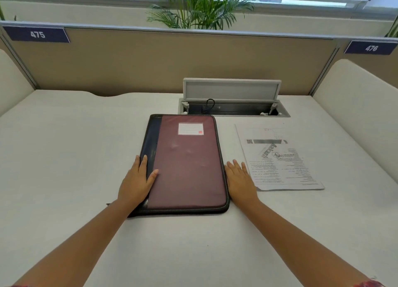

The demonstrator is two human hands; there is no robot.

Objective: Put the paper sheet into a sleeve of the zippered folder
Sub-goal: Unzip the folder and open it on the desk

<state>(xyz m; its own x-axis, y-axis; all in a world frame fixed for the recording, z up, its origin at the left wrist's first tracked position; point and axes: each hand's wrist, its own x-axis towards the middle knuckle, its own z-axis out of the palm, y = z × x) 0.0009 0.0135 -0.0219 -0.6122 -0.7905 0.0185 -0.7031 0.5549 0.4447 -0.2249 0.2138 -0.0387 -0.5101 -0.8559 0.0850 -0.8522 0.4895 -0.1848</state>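
A closed zippered folder [187, 164], maroon with a dark spine on its left and a white label near the top, lies flat on the white desk [64, 157]. My left hand [137, 181] rests on the folder's left edge, fingers over the spine and thumb on the maroon cover. My right hand [240, 180] lies flat on the desk with fingers spread, touching the folder's right edge. A printed paper sheet [277, 155] lies flat on the desk just right of my right hand.
Behind the folder a cable hatch [232, 108] in the desk stands with its lid raised. A tan partition [172, 60] closes the back, with cream side panels left and right. A potted plant [198, 7] stands beyond it.
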